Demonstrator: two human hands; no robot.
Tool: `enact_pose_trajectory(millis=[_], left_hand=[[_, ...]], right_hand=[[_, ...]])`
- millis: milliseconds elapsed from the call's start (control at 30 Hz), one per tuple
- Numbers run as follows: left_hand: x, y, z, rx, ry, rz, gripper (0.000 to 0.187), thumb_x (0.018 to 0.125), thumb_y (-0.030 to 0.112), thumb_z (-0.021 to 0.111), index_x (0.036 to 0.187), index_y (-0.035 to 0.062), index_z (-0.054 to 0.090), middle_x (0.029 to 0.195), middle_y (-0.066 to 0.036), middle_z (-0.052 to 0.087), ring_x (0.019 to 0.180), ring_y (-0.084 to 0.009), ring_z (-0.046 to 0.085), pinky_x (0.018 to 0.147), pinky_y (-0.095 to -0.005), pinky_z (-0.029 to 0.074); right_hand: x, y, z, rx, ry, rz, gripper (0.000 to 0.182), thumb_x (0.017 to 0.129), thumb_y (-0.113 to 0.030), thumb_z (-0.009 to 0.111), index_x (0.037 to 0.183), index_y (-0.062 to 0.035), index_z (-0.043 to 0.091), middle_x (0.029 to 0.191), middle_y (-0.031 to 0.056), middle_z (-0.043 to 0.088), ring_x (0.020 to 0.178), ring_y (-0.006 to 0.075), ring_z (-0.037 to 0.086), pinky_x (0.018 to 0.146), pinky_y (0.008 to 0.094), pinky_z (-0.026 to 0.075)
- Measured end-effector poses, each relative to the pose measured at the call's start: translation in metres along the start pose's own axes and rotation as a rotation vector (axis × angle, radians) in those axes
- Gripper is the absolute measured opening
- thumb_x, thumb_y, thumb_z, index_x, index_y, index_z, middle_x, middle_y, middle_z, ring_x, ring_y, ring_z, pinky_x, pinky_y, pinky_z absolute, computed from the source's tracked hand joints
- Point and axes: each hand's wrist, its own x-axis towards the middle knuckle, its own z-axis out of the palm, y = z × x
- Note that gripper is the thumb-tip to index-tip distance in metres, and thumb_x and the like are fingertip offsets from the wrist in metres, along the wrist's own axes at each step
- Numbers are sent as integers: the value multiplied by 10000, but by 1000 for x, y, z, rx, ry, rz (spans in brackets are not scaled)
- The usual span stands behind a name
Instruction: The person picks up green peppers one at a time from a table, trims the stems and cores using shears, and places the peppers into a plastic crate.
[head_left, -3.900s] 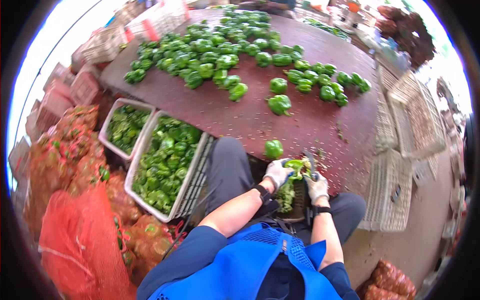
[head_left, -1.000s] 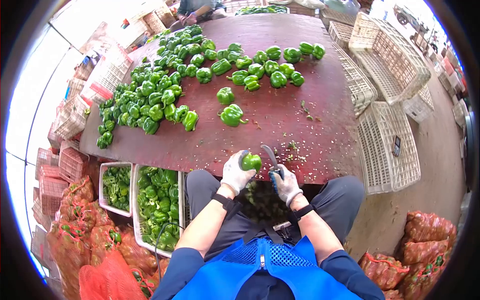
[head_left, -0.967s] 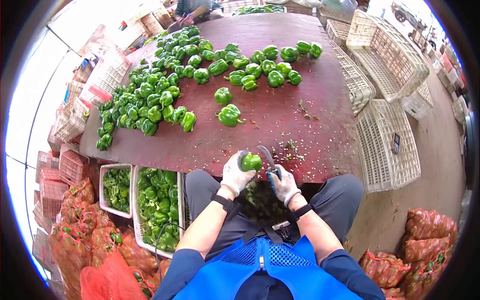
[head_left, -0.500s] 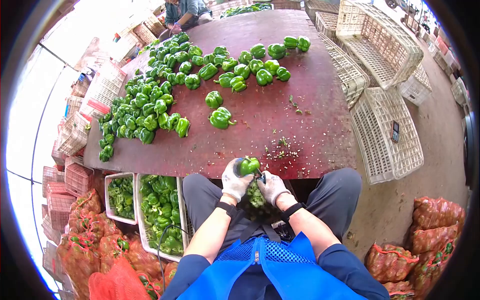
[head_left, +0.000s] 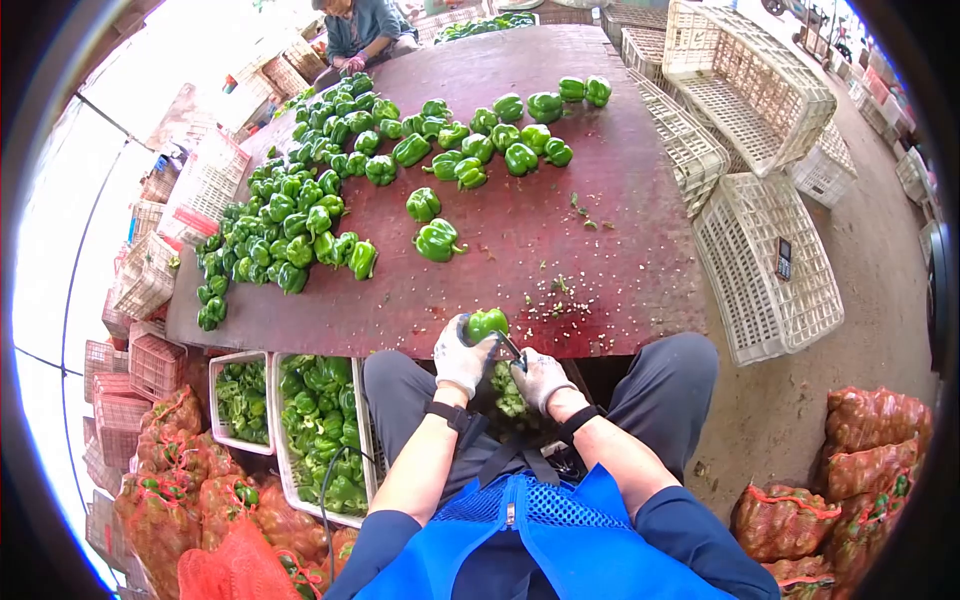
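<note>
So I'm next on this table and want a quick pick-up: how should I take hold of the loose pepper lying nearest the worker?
Probably wrap the fingers round the body of the lone pepper, coming from above and the near edge. It lies on its side on the table, stem pointing right, apart from the others, so the rounded body is free all round.

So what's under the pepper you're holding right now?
Below the held pepper, between the knees, sits a dark container with green trimmings. The right hand covers part of it; its bottom is hidden.

Produce-packing yard: peppers (head_left: 300, 215), crates (head_left: 765, 265), sacks (head_left: 870, 455)
</note>
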Motion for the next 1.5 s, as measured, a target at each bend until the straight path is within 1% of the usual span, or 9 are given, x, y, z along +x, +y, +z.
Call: enact_pose_trajectory(millis=[200, 267, 367, 500, 633, 833, 1267, 1367, 1500], left_hand=[[12, -6, -9, -506, 5, -316, 356, 738, 0, 795, 1062, -11, 649, 918, -59, 689, 812, -141, 648, 740, -285, 551], [10, -9, -14, -633, 8, -392, 344, 753, -27, 760, 1076, -13, 642, 935, -72, 687, 804, -144, 650, 722, -278, 558], [-3, 8, -22, -717, -231, -286, 425, 725, -37, 771, 1124, -20, 627, 1015, -77, 691, 913, -159, 651, 847, -299, 539], [-18, 42, -28, -639, -450, -179, 566, 694, 38, 824, 1205, -25, 588, 1134, -97, 670, 1039, -172, 633, 937, -322, 510], [-22, 51, -30, -637, -466, -102, 554, 704, 56, 824, 1202, -29, 597, 1111, -97, 678, 1020, -169, 640, 927, -314, 513], [-35, 59, -26, -872, -366, -339, 441, 773, -8, 692, 1203, -39, 598, 1049, -89, 683, 898, -167, 661, 778, -293, 560], [-28, 69, -50, -1141, -598, -496, 484, 834, 3, 647, 1303, -39, 534, 1119, -118, 657, 954, -228, 678, 791, -360, 603], [-28, 52, -40, -862, -641, -430, 433, 832, 41, 702, 1248, -24, 601, 1079, -86, 687, 914, -164, 665, 788, -283, 545], [-40, 32, -19, -764, -287, -417, 228, 829, 7, 710, 1054, -28, 699, 966, -54, 705, 862, -108, 634, 798, -251, 526]], right_hand=[[-15, 7, -21, 150, 34, -125, 298, 899, -329, 644, 988, -45, 624, 905, 213, 693, 891, 395, 668, 783, 459, 518], [-12, 8, -29, 376, 41, -106, 336, 837, -287, 765, 1046, -47, 656, 834, 124, 696, 770, 217, 660, 720, 365, 513], [-4, 1, -33, 617, 45, -56, 466, 803, -283, 825, 1178, -68, 650, 951, 58, 706, 877, 126, 639, 787, 329, 515], [-2, 1, -34, 939, -20, -176, 466, 802, -249, 827, 1188, -53, 653, 1031, 45, 714, 950, 130, 635, 877, 311, 508], [-3, 1, -41, 763, -38, -210, 413, 812, -222, 818, 1154, -44, 671, 999, 16, 708, 917, 121, 635, 844, 296, 516], [-5, 1, -42, 1138, -98, -58, 277, 850, -166, 781, 1084, -49, 691, 874, 0, 672, 687, 85, 606, 595, 271, 515], [-7, 7, -57, 1141, -340, 33, 189, 859, -195, 710, 985, -58, 676, 823, 18, 659, 659, 100, 601, 537, 245, 476], [-8, 4, -55, 1072, -347, -47, 255, 830, -106, 732, 1061, -26, 658, 908, 35, 682, 784, 116, 635, 693, 269, 528], [0, 8, -48, 1036, -229, 7, 341, 806, -77, 780, 1113, -14, 648, 985, 22, 691, 897, 113, 639, 833, 288, 529]])
